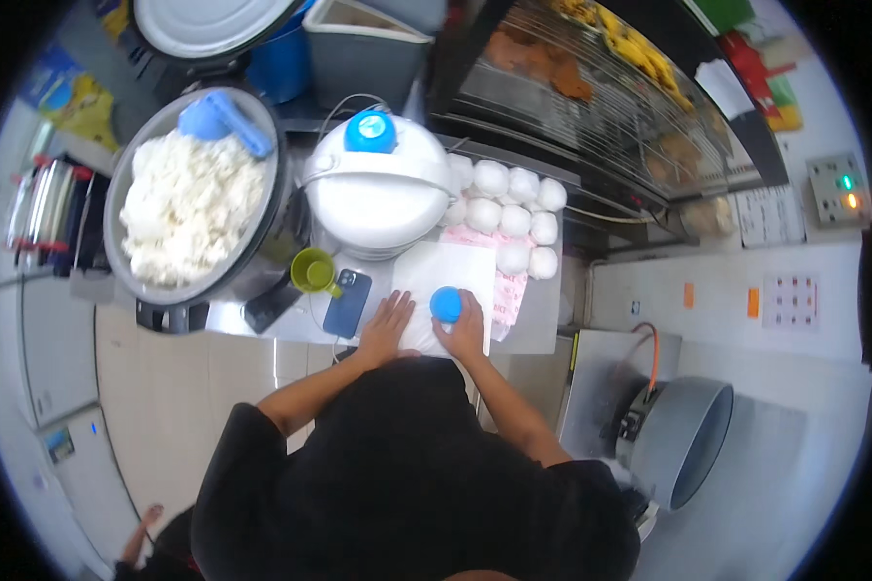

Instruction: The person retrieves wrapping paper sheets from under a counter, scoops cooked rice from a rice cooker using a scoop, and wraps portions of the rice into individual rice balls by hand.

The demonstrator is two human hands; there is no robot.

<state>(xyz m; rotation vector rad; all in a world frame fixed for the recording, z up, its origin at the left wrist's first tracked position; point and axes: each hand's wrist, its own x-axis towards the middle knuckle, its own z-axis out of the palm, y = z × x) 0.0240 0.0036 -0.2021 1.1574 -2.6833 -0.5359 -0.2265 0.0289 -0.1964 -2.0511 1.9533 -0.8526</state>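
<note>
My left hand [387, 328] lies flat, palm down, on the left part of a stack of white paper sheets [443, 260] and holds nothing. On the same sheets, the fingers of my right hand [463, 330] curl around the right side of a small round blue cup [446, 304], seen from above. Up and to the right sit several white paper-wrapped bundles [515, 221] in rows, on pink printed paper [509, 296]. A large pot [274, 196] of cooked white rice [189, 210] stands at the left, with a blue scoop [221, 120] resting on the rice.
A white lidded container [378, 189] with a blue cap stands behind the paper. Left of my hands are a dark phone [347, 303] and a green cup [312, 270]. A heated display case [588, 94] is at the back right. Another person's hand [152, 516] shows at lower left.
</note>
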